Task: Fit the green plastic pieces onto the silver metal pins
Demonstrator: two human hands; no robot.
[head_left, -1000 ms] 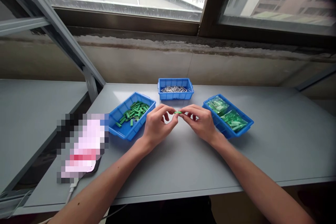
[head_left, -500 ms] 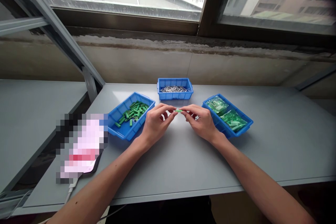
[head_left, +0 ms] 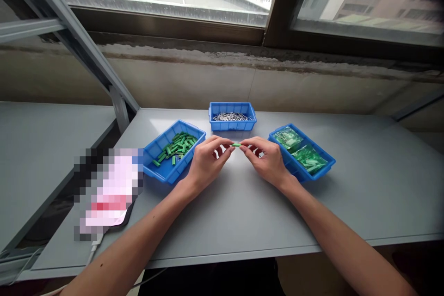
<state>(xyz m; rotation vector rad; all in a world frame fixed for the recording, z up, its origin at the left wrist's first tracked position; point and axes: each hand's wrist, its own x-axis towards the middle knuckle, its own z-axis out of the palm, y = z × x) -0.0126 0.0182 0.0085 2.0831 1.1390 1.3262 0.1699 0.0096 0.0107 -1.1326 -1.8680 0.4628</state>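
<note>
A small green strip-shaped piece (head_left: 236, 144) is pinched at both ends above the middle of the table. My left hand (head_left: 211, 157) grips its left end between thumb and forefinger, and my right hand (head_left: 265, 157) has the right end the same way. Beside my left hand stands a blue bin (head_left: 152, 172) holding loose green pieces (head_left: 178, 146). To the right of my right hand, another blue bin (head_left: 328, 171) contains clear bags (head_left: 308, 158) with green pieces inside. Behind both hands, a smaller blue bin (head_left: 233, 126) has many thin silver metal parts (head_left: 231, 116) in it.
A phone with a blurred screen (head_left: 109, 194) lies at the table's left, a white cable (head_left: 94, 247) plugged into it. The grey table (head_left: 243, 222) ends at a front edge below my forearms. A metal frame (head_left: 86, 51) rises on the left, and a wall and windows stand behind.
Both hands keep the same pinch on the green piece, with barely any movement. The whole view has shifted very slightly.
</note>
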